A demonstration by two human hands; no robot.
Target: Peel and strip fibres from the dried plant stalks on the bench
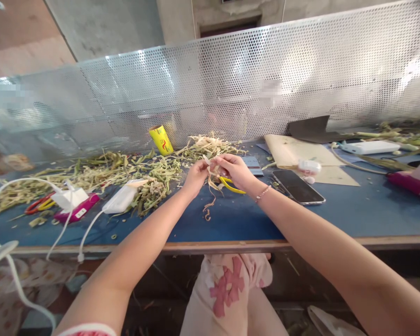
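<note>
Over the middle of the blue table, my left hand (195, 178) and my right hand (235, 171) meet with their fingertips pinched together. Between them is a pale, papery plant piece (211, 169), small and partly covered by the fingers. Dry strands (215, 185) hang below it, and a curled brown strip (207, 213) lies on the table underneath. A yellow loop handle (232, 185), perhaps of scissors, shows beneath my right hand; the rest is hidden. Close behind my hands rises a heap of dry, pale trimmings (210, 145).
Green and straw-coloured plant scraps (157, 179) spread across the left. White cables run to a purple power strip (77, 207) and a white power bank (122, 197). A yellow tube (161, 140) stands behind. Rightward lie a phone (297, 186) and cardboard (297, 151). A perforated metal screen (210, 88) closes the back.
</note>
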